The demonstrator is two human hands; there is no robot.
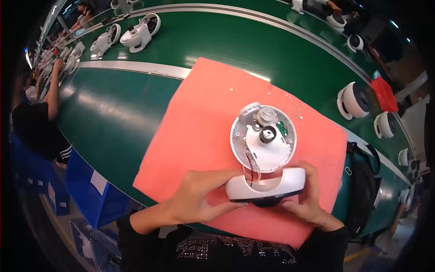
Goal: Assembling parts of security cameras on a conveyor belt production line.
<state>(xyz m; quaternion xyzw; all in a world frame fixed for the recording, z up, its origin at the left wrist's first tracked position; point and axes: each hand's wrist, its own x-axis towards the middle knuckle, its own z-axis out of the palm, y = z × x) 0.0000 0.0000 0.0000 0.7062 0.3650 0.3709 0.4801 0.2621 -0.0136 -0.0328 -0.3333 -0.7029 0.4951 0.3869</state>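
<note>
Between my two hands is a white curved fan housing [266,187] with a dark underside and a U-shaped notch in its upper edge. My left hand [199,195] grips its left end, thumb below and fingers above. Around the right end my right hand [308,196] is closed. Just beyond lies an open round white fan base [263,138], its inside facing up. A grey motor [266,116], a black round hub [268,134] and a green circuit board [282,128] show in it. Thin wires [252,170] run from the base toward the housing.
A pink foam mat [190,122] lies under the work, with small bits scattered near its far edge. White fans [137,34] stand on the green conveyor [226,41]. At right are more fans [355,100], a red bin [384,94] and a black bag [361,190]. A co-worker [38,120] sits left.
</note>
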